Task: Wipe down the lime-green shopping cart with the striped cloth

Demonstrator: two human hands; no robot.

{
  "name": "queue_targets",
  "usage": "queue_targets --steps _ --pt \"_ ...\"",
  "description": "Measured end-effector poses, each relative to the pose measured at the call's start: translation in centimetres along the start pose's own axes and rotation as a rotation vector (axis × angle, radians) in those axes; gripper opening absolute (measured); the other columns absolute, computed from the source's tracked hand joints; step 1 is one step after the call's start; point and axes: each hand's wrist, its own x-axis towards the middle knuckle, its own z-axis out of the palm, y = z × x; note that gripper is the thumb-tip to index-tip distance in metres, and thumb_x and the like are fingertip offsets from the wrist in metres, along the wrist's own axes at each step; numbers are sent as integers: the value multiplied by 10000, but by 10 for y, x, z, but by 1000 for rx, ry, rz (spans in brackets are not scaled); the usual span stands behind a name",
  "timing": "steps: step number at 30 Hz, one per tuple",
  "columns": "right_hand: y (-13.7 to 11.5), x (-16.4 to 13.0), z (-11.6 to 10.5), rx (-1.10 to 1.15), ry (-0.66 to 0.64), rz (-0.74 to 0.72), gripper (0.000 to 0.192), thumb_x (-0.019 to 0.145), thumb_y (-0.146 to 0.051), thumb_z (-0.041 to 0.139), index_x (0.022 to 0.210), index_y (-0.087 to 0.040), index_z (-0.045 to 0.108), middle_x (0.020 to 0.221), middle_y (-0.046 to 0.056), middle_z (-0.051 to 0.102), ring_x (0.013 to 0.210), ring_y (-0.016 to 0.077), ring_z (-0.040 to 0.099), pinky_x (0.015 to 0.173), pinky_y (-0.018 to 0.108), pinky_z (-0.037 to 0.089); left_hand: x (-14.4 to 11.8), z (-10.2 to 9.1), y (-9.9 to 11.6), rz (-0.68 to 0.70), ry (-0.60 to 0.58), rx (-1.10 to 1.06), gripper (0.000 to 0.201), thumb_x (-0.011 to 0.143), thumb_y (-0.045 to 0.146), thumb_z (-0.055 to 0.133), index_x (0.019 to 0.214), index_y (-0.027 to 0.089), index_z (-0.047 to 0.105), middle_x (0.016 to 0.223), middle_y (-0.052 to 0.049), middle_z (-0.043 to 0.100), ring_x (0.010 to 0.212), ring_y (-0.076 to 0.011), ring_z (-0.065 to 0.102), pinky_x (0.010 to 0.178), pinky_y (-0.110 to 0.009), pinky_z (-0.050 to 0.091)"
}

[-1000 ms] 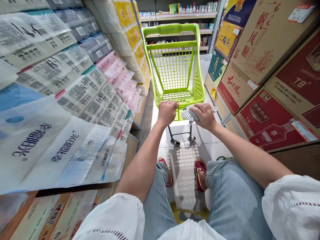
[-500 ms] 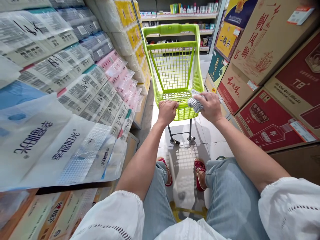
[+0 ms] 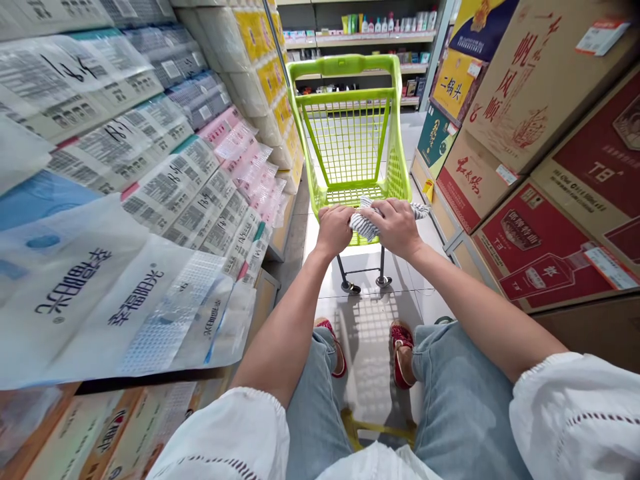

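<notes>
Curling over the near rim of the green cart (image 3: pixel 399 167), the left hand (image 3: pixel 335 230) grasps it, probably to steady the frame. Right hand (image 3: pixel 396 228) clasps the striped cloth (image 3: pixel 364 227) at that rim, just beside the left; likely bunched to follow the bar. Fingertip contact with plastic beneath: cannot tell. Cloth: long axis crosswise to cart, loose end pointing right. Cart: on the floor (image 3: pixel 367 320), long axis running away from the hands, raised bar (image 3: pixel 345 65) at its far end. Right of cart: stacked cartons (image 3: pixel 540 250). Left of cart: wrapped packs (image 3: pixel 167 179). Beyond cart: stocked shelves (image 3: pixel 375 40).
</notes>
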Motion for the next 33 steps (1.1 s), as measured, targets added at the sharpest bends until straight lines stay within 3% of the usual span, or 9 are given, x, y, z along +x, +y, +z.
queue_targets --steps 5,8,11,16,19,23,29,33 --pt "47 -18 -12 -27 22 58 348 866 -200 474 1188 -279 581 1172 53 593 1050 247 443 881 400 305 0 -2 -4 -17 19 -29 212 887 221 433 797 220 624 900 -31 696 877 -206 590 802 -379 328" --pt "60 -25 -17 -34 57 136 359 850 -187 481 1189 -252 582 1174 72 590 1047 255 450 874 409 323 0 0 -4 -11 29 -30 225 899 240 428 786 220 621 893 -30 697 872 -206 591 799 -380 323" --pt "46 -20 -16 -29 63 123 361 860 -180 460 1197 -236 576 1165 78 597 1045 259 453 868 411 333 0 1 -3 -12 48 -21 217 888 220 433 774 218 617 876 -29 696 862 -208 591 779 -377 323" --pt "-2 2 -3 -16 19 -2 341 906 -198 401 1203 -219 568 1140 82 613 1029 251 458 858 399 326 0 1 -4 16 24 0 159 804 140 482 811 216 622 872 -38 690 860 -216 585 749 -365 328" --pt "-8 7 -3 -16 0 -31 340 910 -191 399 1206 -219 563 1158 76 612 1044 246 458 857 391 318 0 -1 -7 24 22 -10 155 814 154 478 805 212 622 868 -39 687 861 -210 586 750 -360 332" --pt "17 -1 -12 -16 -37 -54 323 920 -207 396 1186 -246 574 1180 44 615 1068 236 472 878 383 317 -2 -4 -11 16 31 -34 220 884 219 432 773 211 622 859 -29 690 854 -197 591 760 -364 325" --pt "65 -16 -25 46 -59 40 368 836 -160 494 1184 -250 571 1220 45 606 1102 243 494 908 393 344 -4 -8 -18 5 21 -35 265 911 272 419 754 208 623 832 -25 686 813 -188 588 743 -369 301" --pt "69 -12 -31 146 -115 -40 412 776 -146 520 1175 -240 558 1251 42 595 1169 246 491 928 393 365 -7 -14 -26 15 18 -15 311 917 296 410 677 200 584 760 -18 663 765 -175 573 723 -362 286"
